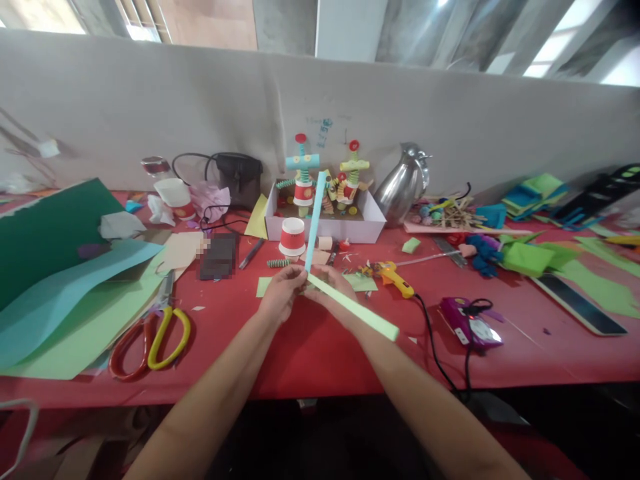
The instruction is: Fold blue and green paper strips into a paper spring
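Observation:
Over the red table, a light blue paper strip and a pale green paper strip meet at one end, at an angle to each other. My left hand pinches this meeting point from the left, fingers closed. My right hand is closed around the same spot from the other side; the green strip runs across it and hides part of its fingers. The blue strip points away from me, the green one toward the lower right. Just beyond my hands stand an upside-down red and white paper cup and a green paper spring.
A white box with paper-cup figures stands at the back, beside a metal jug. On the left lie scissors and coloured paper sheets. To the right are a yellow glue gun with a cord, a purple device and a phone.

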### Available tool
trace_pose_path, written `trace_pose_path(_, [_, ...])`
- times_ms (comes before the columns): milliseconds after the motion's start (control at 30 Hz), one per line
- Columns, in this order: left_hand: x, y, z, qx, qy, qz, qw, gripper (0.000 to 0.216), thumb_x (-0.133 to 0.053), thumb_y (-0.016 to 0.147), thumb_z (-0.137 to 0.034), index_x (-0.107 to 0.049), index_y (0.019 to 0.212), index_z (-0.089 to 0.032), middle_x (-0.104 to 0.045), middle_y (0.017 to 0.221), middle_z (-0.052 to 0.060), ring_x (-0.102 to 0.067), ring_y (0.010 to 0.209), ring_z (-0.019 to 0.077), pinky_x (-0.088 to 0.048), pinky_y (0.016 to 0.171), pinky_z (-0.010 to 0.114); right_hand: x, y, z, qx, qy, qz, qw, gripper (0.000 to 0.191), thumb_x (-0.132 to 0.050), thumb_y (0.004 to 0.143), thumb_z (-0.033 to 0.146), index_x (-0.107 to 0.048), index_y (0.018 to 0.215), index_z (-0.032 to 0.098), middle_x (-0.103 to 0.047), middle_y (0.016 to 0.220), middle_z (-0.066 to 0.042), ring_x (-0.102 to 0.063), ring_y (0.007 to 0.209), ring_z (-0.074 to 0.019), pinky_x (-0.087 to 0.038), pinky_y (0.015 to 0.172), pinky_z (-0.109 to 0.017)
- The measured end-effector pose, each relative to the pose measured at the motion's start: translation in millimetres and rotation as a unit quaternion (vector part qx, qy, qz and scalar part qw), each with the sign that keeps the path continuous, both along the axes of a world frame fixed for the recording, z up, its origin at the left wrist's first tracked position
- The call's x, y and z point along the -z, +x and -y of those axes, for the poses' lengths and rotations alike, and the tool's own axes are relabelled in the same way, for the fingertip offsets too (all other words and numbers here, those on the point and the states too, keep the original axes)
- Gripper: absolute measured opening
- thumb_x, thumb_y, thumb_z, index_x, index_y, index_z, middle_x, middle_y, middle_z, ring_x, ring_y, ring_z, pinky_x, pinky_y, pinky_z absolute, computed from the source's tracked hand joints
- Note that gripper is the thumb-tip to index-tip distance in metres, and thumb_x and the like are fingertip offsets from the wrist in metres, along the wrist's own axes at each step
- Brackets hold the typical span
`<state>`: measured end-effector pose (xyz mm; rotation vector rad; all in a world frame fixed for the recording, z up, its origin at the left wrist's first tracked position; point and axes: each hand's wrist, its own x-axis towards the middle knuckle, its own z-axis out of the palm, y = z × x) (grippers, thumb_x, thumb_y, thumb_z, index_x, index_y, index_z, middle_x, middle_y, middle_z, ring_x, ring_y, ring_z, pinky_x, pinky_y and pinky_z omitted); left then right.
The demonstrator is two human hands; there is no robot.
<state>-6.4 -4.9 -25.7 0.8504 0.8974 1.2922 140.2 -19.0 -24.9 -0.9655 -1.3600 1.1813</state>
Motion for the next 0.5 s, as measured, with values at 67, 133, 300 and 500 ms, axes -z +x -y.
trace_pose_path(67, [-1.7,3.3,2.1,0.007,-0.003,0.007,1.0,0.022,-0.082,0.062,-0.028,-0.068,0.074,-0.015,-0.062,0.065,-0.001,-0.054,0.057,0.0072,-0.043,0.057,0.02,2.1,-4.1,0.8,0.033,0.009,-0.006,0.999,0.033,-0.073,0.07,0.034,-0.068,0.101,0.024,-0.071,0.09,-0.002,-0.064,0.08,-0.0187,-0.051,0.076,-0.033])
trace_pose_path(133, [-4.6,5.1,4.2,0.016,-0.018,0.003,1.0,0.022,-0.083,0.061,-0.026,-0.071,0.074,-0.014,-0.066,0.068,0.001,-0.057,0.06,0.008,-0.046,0.061,0.021,3.1,-6.0,0.4,0.056,-0.005,-0.042,0.998,0.023,-0.069,0.074,0.035,-0.071,0.093,0.022,-0.072,0.087,-0.003,-0.065,0.081,-0.0197,-0.051,0.077,-0.034])
trace_pose_path(300, [-10.4,3.1,5.7,0.021,-0.056,0.002,0.998,0.025,-0.085,0.058,-0.024,-0.076,0.078,-0.012,-0.073,0.078,0.007,-0.065,0.069,0.013,-0.053,0.073,0.025,2.6,-4.0,-2.8,0.094,-0.062,-0.103,0.988,0.022,-0.072,0.069,0.033,-0.074,0.086,0.02,-0.072,0.079,-0.002,-0.063,0.071,-0.0173,-0.05,0.066,-0.03])
trace_pose_path(500, [-12.0,-1.5,3.6,0.04,-0.066,0.01,0.997,0.024,-0.083,0.061,-0.029,-0.076,0.077,-0.011,-0.074,0.079,0.009,-0.067,0.073,0.0154,-0.054,0.08,0.029,6.0,0.1,-3.6,0.104,-0.062,-0.076,0.99,0.025,-0.072,0.069,0.036,-0.075,0.088,0.019,-0.073,0.078,-0.003,-0.062,0.067,-0.016,-0.05,0.068,-0.031])
